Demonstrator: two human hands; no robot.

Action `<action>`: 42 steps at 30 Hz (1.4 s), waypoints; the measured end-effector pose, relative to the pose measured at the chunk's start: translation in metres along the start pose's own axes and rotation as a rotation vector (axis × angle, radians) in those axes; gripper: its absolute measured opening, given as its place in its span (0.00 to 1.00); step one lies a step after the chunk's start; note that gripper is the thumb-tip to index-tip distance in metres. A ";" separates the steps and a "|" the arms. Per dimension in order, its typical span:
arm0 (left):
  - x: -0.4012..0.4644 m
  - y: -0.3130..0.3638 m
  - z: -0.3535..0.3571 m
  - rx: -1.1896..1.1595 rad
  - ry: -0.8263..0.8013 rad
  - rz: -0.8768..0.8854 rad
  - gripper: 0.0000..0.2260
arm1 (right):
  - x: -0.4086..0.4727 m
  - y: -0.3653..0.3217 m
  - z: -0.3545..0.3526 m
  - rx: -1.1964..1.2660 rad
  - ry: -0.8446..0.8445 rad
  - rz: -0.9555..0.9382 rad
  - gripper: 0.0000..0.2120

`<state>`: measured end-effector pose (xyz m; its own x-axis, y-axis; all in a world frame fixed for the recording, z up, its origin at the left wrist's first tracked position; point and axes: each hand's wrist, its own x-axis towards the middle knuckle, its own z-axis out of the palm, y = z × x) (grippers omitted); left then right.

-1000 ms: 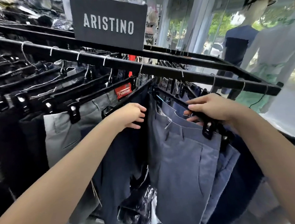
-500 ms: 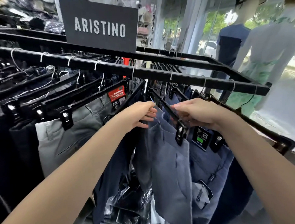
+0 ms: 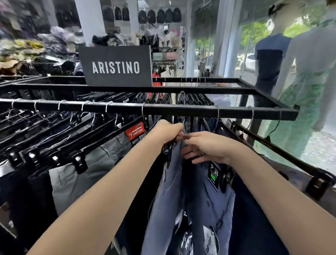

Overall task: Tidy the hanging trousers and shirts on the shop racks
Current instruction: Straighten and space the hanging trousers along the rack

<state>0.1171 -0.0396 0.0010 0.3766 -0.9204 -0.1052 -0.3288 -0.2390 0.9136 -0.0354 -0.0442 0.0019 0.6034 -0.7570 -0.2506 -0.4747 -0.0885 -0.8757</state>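
Left hand [image 3: 168, 132] fingertips hidden in blue trousers [image 3: 166, 200], background shelves blurred

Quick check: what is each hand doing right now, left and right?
Left hand: fingers curled, gripping the top of the blue trousers at the hanger.
Right hand: fingers fairly straight, against the same trousers; grip cannot be told.

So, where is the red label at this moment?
In the head view, the red label hangs left of centre, just below the front rail, above the grey trousers and left of the left hand.
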 end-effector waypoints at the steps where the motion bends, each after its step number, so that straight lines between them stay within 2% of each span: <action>1: 0.003 0.002 0.000 -0.006 -0.005 -0.002 0.11 | 0.000 0.000 0.000 -0.022 -0.003 0.004 0.14; 5: 0.006 -0.007 0.007 0.079 -0.009 -0.001 0.13 | 0.002 0.001 0.003 -0.148 0.006 0.022 0.16; 9: -0.002 -0.047 0.011 0.150 -0.038 -0.059 0.12 | 0.010 0.009 0.004 -0.342 0.060 0.011 0.20; 12: -0.023 -0.075 0.005 0.191 -0.059 -0.016 0.15 | 0.013 0.015 0.003 -0.516 0.103 -0.014 0.21; 13: -0.033 -0.081 0.001 0.208 -0.065 -0.008 0.14 | 0.013 0.017 0.003 -0.562 0.103 -0.020 0.21; 15: -0.053 -0.091 -0.009 0.226 -0.088 -0.003 0.04 | 0.013 0.021 0.005 -0.667 0.082 -0.033 0.22; 18: -0.086 -0.106 -0.031 0.297 -0.155 0.016 0.07 | 0.012 0.029 0.013 -0.929 0.048 -0.093 0.22; 22: -0.139 -0.128 -0.055 0.450 -0.201 0.002 0.04 | 0.005 0.038 0.034 -1.111 0.056 -0.273 0.20; 24: -0.165 -0.129 -0.064 0.529 -0.219 -0.021 0.06 | -0.008 0.042 0.051 -1.101 -0.016 -0.368 0.24; 27: -0.193 -0.130 -0.079 0.641 -0.263 -0.058 0.08 | -0.029 0.042 0.082 -1.072 -0.261 -0.496 0.30; 28: -0.201 -0.131 -0.084 0.662 -0.280 -0.067 0.08 | -0.034 0.042 0.093 -1.023 -0.360 -0.521 0.27; 30: -0.214 -0.131 -0.089 0.689 -0.326 -0.088 0.09 | -0.039 0.047 0.113 -0.906 -0.524 -0.540 0.14; 32: -0.223 -0.132 -0.092 0.729 -0.339 -0.136 0.10 | -0.042 0.052 0.131 -0.780 -0.624 -0.511 0.13; 34: -0.226 -0.135 -0.092 0.782 -0.291 -0.161 0.11 | -0.046 0.057 0.146 -0.647 -0.681 -0.485 0.16; 37: -0.225 -0.144 -0.092 0.799 -0.188 -0.163 0.13 | -0.046 0.062 0.156 -0.533 -0.673 -0.472 0.17; 42: -0.214 -0.151 -0.085 0.794 -0.223 -0.125 0.13 | -0.047 0.070 0.143 -0.447 -0.701 -0.381 0.13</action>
<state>0.1600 0.2194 -0.0807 0.2982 -0.8922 -0.3393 -0.8402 -0.4140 0.3503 -0.0054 0.0784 -0.1063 0.9516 -0.0720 -0.2987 -0.2798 -0.6043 -0.7460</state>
